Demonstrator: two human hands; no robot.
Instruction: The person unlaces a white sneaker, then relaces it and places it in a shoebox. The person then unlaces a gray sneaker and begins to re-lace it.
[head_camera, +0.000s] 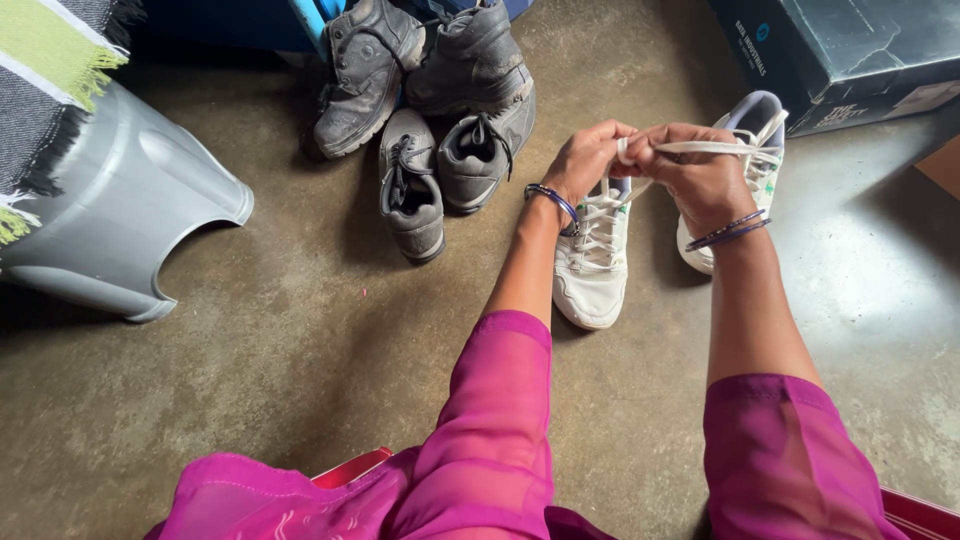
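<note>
Pink sleeves (500, 440) reach forward over the concrete floor (300, 350). The left hand (585, 160) and the right hand (700, 180) both pinch a white shoelace (700, 148), pulled taut above two white sneakers (592, 262) standing side by side. Farther off lie grey shoes (412, 190), black boots (420, 65), a grey tub (120, 220), and a dark box (850, 55).

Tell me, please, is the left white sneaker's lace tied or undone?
Undone: both hands, left hand and right hand, pull the lace taut above the sneaker; no knot shows.
</note>
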